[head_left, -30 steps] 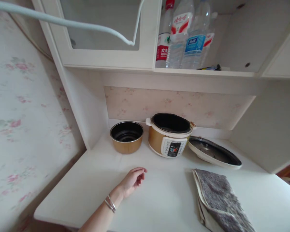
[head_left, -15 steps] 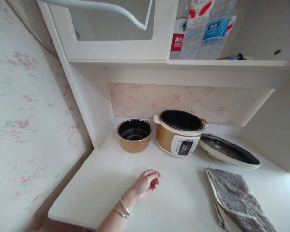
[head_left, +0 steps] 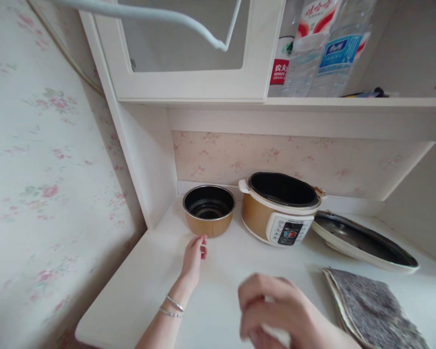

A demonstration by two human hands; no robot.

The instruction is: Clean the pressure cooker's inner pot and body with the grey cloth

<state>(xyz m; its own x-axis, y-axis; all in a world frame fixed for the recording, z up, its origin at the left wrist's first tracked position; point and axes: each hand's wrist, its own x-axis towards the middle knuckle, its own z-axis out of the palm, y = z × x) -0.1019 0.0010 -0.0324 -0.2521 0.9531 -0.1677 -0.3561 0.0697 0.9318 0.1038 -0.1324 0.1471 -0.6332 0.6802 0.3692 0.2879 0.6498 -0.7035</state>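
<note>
Apparently reached, with left grip (head_left: 194, 256) and right grip (head_left: 284, 304) loosely curled, toward round, gold, black-lined metal pot (head_left: 208, 226) just beyond the former; likely needed wider spreading next.

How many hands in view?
2: left hand at the front of the gold inner pot, contact unclear; right hand, blurred, in the foreground, left of the gray towel.

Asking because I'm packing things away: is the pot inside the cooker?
No, the pot stands on the counter, beside the cooker with a gap between.
</note>
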